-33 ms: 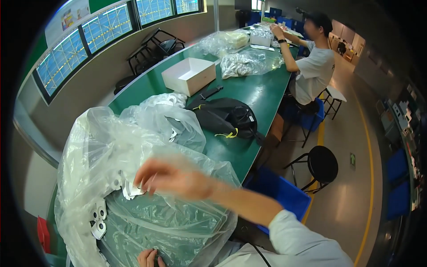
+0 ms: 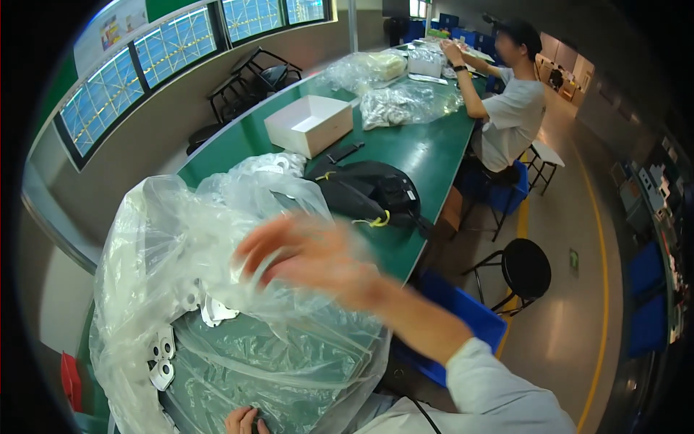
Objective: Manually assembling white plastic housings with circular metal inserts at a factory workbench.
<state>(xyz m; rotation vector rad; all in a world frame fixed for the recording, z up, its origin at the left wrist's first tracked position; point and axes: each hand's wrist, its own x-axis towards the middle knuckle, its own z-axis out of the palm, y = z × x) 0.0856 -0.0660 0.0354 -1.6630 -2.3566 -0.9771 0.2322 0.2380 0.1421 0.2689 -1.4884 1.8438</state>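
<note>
My right hand (image 2: 311, 260) is raised over a large clear plastic bag (image 2: 289, 362) spread across the green table. Motion blurs it, but its fingers look apart, and nothing shows between them. At the lower edge, only the fingers of my left hand (image 2: 244, 419) show, touching the plastic; the frame cuts off the rest, so its grip is unclear. White flat parts (image 2: 217, 311) with rounded ends lie left of my right hand. More white parts with dark round holes (image 2: 163, 354) lie at the bag's left side.
Beyond the bag are a black bag (image 2: 369, 188) and an open white box (image 2: 309, 126). Farther along the table (image 2: 426, 155), a person (image 2: 510, 108) sits working beside plastic-wrapped goods (image 2: 397, 107). A blue bin (image 2: 463, 318) and a black stool (image 2: 526, 267) stand to the right.
My right hand has moved up and to the right, away from the white parts, and its fingers look more spread. My left hand stays in place.
</note>
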